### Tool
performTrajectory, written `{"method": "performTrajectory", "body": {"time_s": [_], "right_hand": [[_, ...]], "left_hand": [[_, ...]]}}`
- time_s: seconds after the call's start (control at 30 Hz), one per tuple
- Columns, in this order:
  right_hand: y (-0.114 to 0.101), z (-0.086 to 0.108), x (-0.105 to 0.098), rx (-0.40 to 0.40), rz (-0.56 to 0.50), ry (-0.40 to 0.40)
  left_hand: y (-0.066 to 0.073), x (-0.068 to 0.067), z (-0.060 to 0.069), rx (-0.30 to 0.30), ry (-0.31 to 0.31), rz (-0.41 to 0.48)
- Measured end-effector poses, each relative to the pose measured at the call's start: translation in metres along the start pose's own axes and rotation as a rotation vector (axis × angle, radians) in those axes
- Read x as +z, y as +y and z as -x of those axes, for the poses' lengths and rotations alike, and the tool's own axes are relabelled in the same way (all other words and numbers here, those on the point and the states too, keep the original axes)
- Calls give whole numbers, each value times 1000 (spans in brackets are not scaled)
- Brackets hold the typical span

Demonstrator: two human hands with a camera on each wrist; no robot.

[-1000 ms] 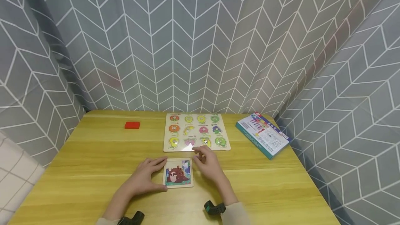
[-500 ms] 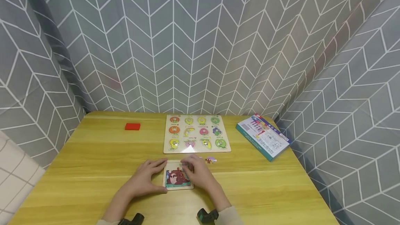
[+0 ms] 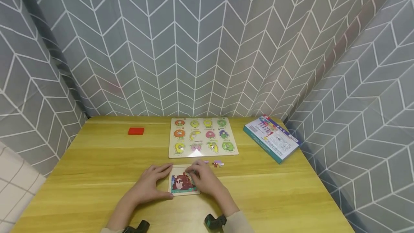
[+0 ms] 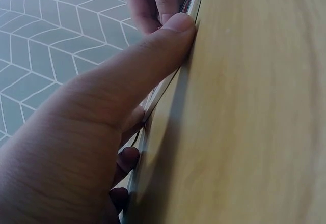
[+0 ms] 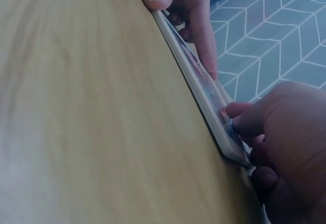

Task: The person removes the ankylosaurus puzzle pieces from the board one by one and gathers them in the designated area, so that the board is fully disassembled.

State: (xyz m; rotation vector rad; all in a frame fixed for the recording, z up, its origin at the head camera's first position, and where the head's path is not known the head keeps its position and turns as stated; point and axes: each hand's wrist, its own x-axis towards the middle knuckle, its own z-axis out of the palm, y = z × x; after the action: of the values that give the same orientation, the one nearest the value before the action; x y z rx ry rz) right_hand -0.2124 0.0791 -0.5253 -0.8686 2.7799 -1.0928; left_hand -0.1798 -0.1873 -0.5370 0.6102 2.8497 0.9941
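A small jigsaw puzzle [image 3: 183, 183] with a pale wooden frame and a dark red creature picture lies on the table. Bare backing shows along its upper left. My left hand [image 3: 150, 184] holds the frame's left side, thumb at the near corner and index finger at the far one. Over the upper right part, my right hand [image 3: 206, 179] has its thumb and forefinger bent together, pinching what seems to be a jigsaw piece, mostly hidden by the fingers. In the right wrist view, those fingertips [image 5: 239, 117] touch the puzzle's surface. Loose purple and brown jigsaw pieces [image 3: 218, 163] lie just beyond that hand.
A wooden fruit peg puzzle board [image 3: 203, 152] lies behind the small puzzle. To the right sits a teal-edged flat box [image 3: 272, 138]. A red block [image 3: 136, 131] is at the back left of the wooden table [image 3: 97, 175]. Patterned curtains [image 3: 194, 46] hang behind.
My right hand has moved left from the puzzle's right edge onto its upper right part, uncovering the loose pieces on the table. The left hand stays at the frame.
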Motion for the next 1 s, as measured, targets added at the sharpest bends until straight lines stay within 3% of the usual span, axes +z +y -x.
{"method": "performTrajectory", "body": {"time_s": [0.23,0.7,1.0], "right_hand": [[-2,-1,-4,58,-32,-18],[-1,-1,-2,97,-75,-40],[2,-1,-2,55,-37,17]], "left_hand": [[1,0,0,-3,5,-3],[4,-3,1,-12,-4,6],[4,-3,0,-15,-5,14]]}}
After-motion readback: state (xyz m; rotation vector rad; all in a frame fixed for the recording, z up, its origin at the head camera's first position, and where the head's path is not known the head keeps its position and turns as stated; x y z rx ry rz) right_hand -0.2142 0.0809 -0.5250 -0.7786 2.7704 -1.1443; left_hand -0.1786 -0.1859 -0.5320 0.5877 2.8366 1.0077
